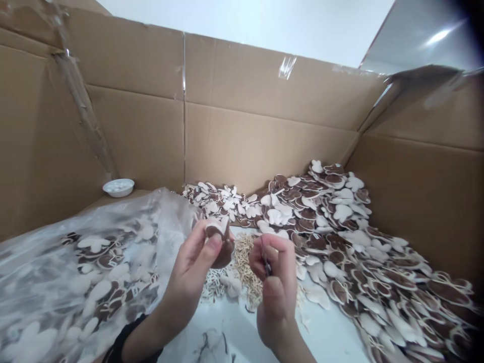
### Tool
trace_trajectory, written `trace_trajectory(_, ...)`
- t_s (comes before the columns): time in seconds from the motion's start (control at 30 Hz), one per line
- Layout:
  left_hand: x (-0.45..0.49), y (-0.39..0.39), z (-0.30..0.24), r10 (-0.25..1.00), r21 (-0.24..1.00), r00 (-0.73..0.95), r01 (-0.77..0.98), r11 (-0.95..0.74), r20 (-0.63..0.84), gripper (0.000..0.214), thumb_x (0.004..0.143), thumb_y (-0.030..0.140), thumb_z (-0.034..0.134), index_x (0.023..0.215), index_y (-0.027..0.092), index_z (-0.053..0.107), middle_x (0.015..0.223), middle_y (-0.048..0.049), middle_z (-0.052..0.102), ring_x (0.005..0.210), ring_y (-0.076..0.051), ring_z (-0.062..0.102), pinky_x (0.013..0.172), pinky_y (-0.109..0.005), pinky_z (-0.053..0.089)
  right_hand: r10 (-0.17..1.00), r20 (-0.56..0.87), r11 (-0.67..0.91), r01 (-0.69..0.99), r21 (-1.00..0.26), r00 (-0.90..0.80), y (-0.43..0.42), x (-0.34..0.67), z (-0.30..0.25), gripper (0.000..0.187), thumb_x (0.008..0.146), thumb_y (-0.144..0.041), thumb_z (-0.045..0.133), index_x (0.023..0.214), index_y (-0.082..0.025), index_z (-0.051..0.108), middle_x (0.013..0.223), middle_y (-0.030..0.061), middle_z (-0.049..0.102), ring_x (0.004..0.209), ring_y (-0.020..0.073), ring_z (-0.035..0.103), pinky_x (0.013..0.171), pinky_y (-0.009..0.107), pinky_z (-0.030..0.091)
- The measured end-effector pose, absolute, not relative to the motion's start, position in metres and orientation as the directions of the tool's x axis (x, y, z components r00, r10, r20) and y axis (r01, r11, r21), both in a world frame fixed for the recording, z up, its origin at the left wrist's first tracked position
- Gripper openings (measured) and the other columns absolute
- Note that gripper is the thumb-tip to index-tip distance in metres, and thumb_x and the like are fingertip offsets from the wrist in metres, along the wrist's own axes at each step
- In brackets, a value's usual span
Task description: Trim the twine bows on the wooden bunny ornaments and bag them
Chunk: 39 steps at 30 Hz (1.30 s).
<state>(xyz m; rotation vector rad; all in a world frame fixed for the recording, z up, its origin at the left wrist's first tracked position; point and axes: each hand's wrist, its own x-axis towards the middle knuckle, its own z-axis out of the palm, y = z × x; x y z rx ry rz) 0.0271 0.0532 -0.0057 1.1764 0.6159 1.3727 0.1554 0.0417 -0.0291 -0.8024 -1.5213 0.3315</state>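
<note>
A small brown fabric piece with white edging [224, 256], folded or bent over, is pinched between the thumb and fingers of my left hand [189, 277]. My right hand [278, 287], a short way to the right, is closed around a slim dark metal tool [266, 262]. Its lower part is hidden in my fingers, so its exact kind does not show. The tool and the fabric piece are apart. Below and between my hands lie a heap of short cream cord pieces [247, 262] and a white bunny-shaped cutout [231, 285].
A large pile of brown and white shaped fabric pieces [340, 242] spreads along the right and back. At left, a clear plastic bag [166, 222] holds similar pieces. A white bowl [119, 188] stands behind it. Cardboard walls [264, 136] enclose the white tabletop [242, 333].
</note>
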Motion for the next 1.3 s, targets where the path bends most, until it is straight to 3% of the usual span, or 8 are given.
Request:
trace_trajectory(0.13, 0.027, 0.053, -0.004, 0.955, 0.877, 0.156, -0.455, -0.156, 0.251, 0.022, 0.087, 0.038, 0.058, 0.079, 0.018, 0.064, 0.070, -0.0002, 0.054, 0.065, -0.010, 0.050, 0.060, -0.018, 0.043, 0.588, 0.809, 0.718, 0.468, -0.515, -0.014, 0.040, 0.160, -0.029, 0.017, 0.093, -0.026, 0.044, 0.110, -0.022, 0.043, 0.079, 0.0006, 0.057, 0.062, 0.0118, 0.058, 0.053, 0.023, 0.047)
trace_trajectory(0.27, 0.027, 0.051, -0.006, 0.965, 0.896, 0.140, -0.420, -0.146, 0.222, 0.031, 0.084, 0.040, 0.062, 0.066, 0.015, 0.057, 0.068, 0.0017, 0.044, 0.057, -0.007, 0.042, 0.052, -0.016, 0.039, 0.551, 0.827, 0.708, 0.587, -0.394, -0.110, 0.041, 0.161, -0.026, 0.019, 0.089, -0.025, 0.049, 0.107, -0.019, 0.044, 0.079, 0.0018, 0.057, 0.060, 0.0134, 0.060, 0.052, 0.025, 0.049)
trace_trajectory(0.63, 0.024, 0.046, -0.002, 0.972, 0.925, 0.163, -0.368, -0.098, 0.168, 0.036, 0.086, 0.046, 0.057, 0.065, 0.017, 0.047, 0.064, 0.0039, 0.037, 0.053, -0.008, 0.034, 0.046, -0.018, 0.033, 0.500, 0.854, 0.760, 0.546, -0.352, -0.145, 0.037, 0.166, -0.023, 0.020, 0.085, -0.019, 0.051, 0.105, -0.021, 0.046, 0.083, 0.0050, 0.060, 0.070, 0.0183, 0.062, 0.056, 0.030, 0.049)
trace_trajectory(0.93, 0.016, 0.047, 0.002, 0.968, 0.959, 0.222, -0.277, -0.050, 0.115, 0.039, 0.088, 0.046, 0.054, 0.062, 0.018, 0.043, 0.063, 0.0039, 0.039, 0.055, -0.009, 0.036, 0.051, -0.020, 0.034, 0.505, 0.833, 0.811, 0.456, -0.367, -0.226, 0.045, 0.168, -0.020, 0.015, 0.087, -0.017, 0.053, 0.100, -0.021, 0.047, 0.074, 0.0019, 0.059, 0.060, 0.0150, 0.058, 0.047, 0.024, 0.044)
trace_trajectory(1.3, 0.014, 0.050, -0.003, 0.976, 0.946, 0.198, -0.322, -0.021, 0.090, 0.032, 0.083, 0.047, 0.060, 0.071, 0.017, 0.056, 0.064, 0.0026, 0.047, 0.059, -0.011, 0.040, 0.057, -0.020, 0.036, 0.523, 0.827, 0.809, 0.425, -0.406, -0.206, 0.046, 0.164, -0.025, 0.014, 0.088, -0.017, 0.052, 0.100, -0.021, 0.046, 0.075, 0.0025, 0.060, 0.059, 0.0139, 0.058, 0.045, 0.022, 0.045)
